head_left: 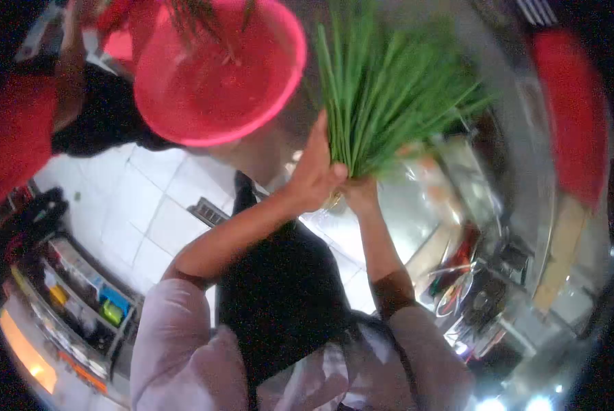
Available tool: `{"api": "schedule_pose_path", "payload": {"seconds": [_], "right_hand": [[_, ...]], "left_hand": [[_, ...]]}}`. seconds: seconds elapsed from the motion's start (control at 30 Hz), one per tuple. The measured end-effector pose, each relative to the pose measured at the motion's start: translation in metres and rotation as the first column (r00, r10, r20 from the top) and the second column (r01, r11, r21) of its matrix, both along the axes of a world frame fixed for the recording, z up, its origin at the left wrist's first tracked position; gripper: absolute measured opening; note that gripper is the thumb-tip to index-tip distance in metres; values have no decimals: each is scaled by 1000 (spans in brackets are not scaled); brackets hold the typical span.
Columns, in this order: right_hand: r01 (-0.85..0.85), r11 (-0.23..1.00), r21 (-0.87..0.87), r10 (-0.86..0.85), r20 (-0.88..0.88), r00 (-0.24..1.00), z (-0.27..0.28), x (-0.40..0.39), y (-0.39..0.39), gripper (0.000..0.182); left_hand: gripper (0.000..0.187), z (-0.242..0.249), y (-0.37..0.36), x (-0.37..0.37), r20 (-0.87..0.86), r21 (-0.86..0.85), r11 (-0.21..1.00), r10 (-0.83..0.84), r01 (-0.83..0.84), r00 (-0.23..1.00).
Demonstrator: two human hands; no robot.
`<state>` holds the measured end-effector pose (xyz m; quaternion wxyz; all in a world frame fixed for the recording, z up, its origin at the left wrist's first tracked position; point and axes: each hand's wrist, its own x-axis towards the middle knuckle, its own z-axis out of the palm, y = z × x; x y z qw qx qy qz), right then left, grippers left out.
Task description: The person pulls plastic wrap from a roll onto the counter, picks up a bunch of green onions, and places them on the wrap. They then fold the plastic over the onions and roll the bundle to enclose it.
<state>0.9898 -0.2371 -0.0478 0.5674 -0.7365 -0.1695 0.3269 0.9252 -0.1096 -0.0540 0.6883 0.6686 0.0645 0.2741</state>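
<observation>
A large bunch of long green stalks (382, 89) fans out at the top centre, its narrow end pointing down toward me. My left hand (314, 168) is wrapped round the lower stalks, with the fingers up along their left side. My right hand (360, 192) grips the base of the same bunch from below, touching my left hand; its fingers are partly hidden. Left of the bunch stands a big pink basin (218, 130) with some green stalks (197, 20) at its far side.
A person in red (19, 130) is at the left, beside the basin. Below lies a white tiled floor (143, 205) with a drain grate (208, 211). Shelves with small items (81, 301) stand at lower left. Cluttered metal counters (451, 178) and a red object (572, 116) are at the right.
</observation>
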Motion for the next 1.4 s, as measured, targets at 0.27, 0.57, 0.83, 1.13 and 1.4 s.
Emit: {"api": "schedule_pose_path", "payload": {"seconds": [0.27,0.57,0.83,1.13,1.4], "right_hand": [[276,836,475,84,-608,790,45,-13,20,42],[152,898,413,122,-566,816,63,-23,26,40],[33,956,291,182,-678,712,71,-34,19,60],[156,891,426,175,-640,748,55,-17,36,50],[274,876,398,124,-734,668,77,2,36,38]], "left_hand": [[80,97,20,-10,-261,50,997,-51,66,964],[74,115,25,-49,-253,-150,989,-47,9,966],[85,130,-8,-39,-166,-91,995,35,-50,986],[87,166,21,-23,-139,80,990,-100,112,985],[76,161,43,-55,-269,250,962,177,-109,947]]}}
